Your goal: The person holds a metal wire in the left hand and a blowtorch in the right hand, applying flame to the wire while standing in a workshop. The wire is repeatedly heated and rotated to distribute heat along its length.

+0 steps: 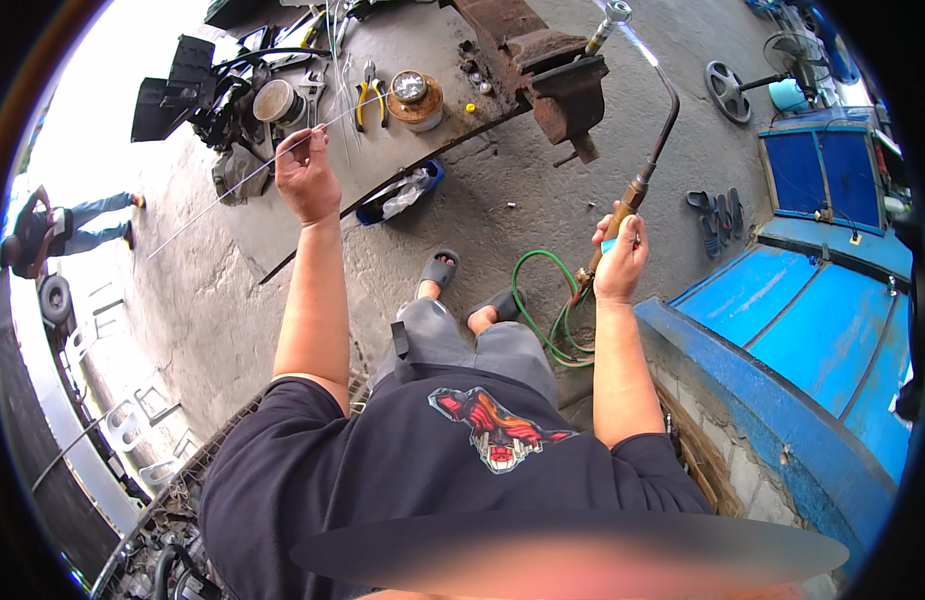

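My right hand grips the brass handle of a gas welding torch; its bent tip points up with a bright flame at a metal fitting. The fitting's rod stands at the jaws of a rusty bench vise. My left hand holds a thin metal filler rod between thumb and fingers, over the workbench edge. The rod's upper end reaches a round tin with a shiny top. Beside it lie yellow-handled pliers and an adjustable wrench.
Green and red hoses loop near my feet. A blue bin is under the workbench's edge. Blue metal panels and a low wall stand at right. A person stands at far left. Slippers lie on the floor.
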Demonstrator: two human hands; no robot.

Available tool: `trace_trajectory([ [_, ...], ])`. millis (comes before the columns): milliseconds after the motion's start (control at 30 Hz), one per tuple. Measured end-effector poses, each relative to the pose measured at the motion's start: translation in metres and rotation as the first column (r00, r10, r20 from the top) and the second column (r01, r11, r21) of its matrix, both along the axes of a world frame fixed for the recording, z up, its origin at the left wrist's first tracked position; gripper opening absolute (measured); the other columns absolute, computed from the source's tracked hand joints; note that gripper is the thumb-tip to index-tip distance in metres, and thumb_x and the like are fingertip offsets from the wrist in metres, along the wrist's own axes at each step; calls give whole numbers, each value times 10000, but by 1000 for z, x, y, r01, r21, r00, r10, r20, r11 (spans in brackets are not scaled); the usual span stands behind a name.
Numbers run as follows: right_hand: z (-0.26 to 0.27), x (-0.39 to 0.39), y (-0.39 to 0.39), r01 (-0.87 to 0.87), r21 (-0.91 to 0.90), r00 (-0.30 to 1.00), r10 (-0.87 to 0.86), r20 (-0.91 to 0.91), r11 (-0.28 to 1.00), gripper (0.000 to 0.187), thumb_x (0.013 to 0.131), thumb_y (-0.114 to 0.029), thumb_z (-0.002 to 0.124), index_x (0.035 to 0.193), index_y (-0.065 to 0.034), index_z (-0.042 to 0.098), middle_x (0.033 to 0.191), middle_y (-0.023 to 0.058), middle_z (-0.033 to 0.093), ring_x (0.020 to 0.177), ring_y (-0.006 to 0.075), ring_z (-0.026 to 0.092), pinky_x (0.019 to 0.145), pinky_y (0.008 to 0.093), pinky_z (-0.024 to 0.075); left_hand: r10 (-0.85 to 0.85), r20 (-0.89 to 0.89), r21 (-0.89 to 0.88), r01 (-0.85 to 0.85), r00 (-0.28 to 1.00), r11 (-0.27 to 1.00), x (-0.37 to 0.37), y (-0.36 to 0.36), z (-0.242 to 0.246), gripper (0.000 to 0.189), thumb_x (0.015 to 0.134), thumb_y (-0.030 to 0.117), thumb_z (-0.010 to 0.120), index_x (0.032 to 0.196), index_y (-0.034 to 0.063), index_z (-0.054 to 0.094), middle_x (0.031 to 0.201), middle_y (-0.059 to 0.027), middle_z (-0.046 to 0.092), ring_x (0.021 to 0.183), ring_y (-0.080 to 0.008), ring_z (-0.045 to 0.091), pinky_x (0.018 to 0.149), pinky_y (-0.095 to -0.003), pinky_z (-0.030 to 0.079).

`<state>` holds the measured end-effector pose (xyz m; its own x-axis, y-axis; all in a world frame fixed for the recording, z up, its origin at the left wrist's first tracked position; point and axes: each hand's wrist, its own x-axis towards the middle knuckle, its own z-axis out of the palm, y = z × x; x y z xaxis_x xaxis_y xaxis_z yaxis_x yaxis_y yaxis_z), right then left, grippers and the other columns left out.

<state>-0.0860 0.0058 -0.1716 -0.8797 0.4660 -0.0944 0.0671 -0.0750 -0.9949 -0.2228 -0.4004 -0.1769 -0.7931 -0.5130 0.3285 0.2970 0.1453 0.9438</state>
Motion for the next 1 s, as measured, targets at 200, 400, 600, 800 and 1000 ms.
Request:
trace_trajectory([
  [200, 0, 0, 5, -18, 4, 1000, 18, 2, 1000, 505, 1084, -466, 456, 1206, 0, 608, 852, 37, 618, 688, 107, 566, 647, 257, 474, 67, 38, 127, -72, 997, 989, 2, 8, -7, 156, 962, 79, 699, 1070, 3, 616, 1005, -127, 757, 861, -143, 711, 789, -250, 546],
  [400, 1, -1, 7, -35, -18, 999, 35, 3, 999, 494, 1085, -457, 458, 1209, -4, 612, 853, 36, 621, 696, 106, 569, 653, 258, 477, 131, 121, 123, -146, 984, 982, 10, 12, -7, 160, 956, 117, 708, 1058, 31, 618, 989, -100, 766, 834, -141, 722, 651, -222, 488],
  [600, 0, -1, 11, -48, -31, 999, 48, 8, 998, 497, 1087, -453, 454, 1221, 0, 608, 852, 36, 621, 697, 106, 569, 656, 258, 478, 139, 81, 104, -147, 987, 984, 14, 7, 0, 162, 954, 124, 711, 1056, 35, 622, 1001, -102, 769, 832, -141, 721, 654, -226, 487],
  [800, 2, 2, 11, -22, -14, 1000, 22, 9, 1000, 488, 1087, -451, 456, 1213, -4, 608, 853, 36, 622, 692, 107, 570, 655, 260, 479, 110, 60, 104, -116, 992, 988, 13, 9, 12, 158, 957, 124, 712, 1060, 41, 624, 1005, -103, 769, 834, -143, 721, 659, -228, 488],
  [1000, 2, 6, 3, -4, 24, 1000, 4, 2, 1000, 493, 1084, -470, 458, 1193, -17, 616, 852, 31, 616, 701, 104, 567, 661, 260, 469, 9, 18, 145, -12, 1000, 989, -7, 35, 43, 149, 967, 122, 706, 1061, 40, 625, 1024, -110, 765, 844, -153, 725, 662, -226, 495],
])
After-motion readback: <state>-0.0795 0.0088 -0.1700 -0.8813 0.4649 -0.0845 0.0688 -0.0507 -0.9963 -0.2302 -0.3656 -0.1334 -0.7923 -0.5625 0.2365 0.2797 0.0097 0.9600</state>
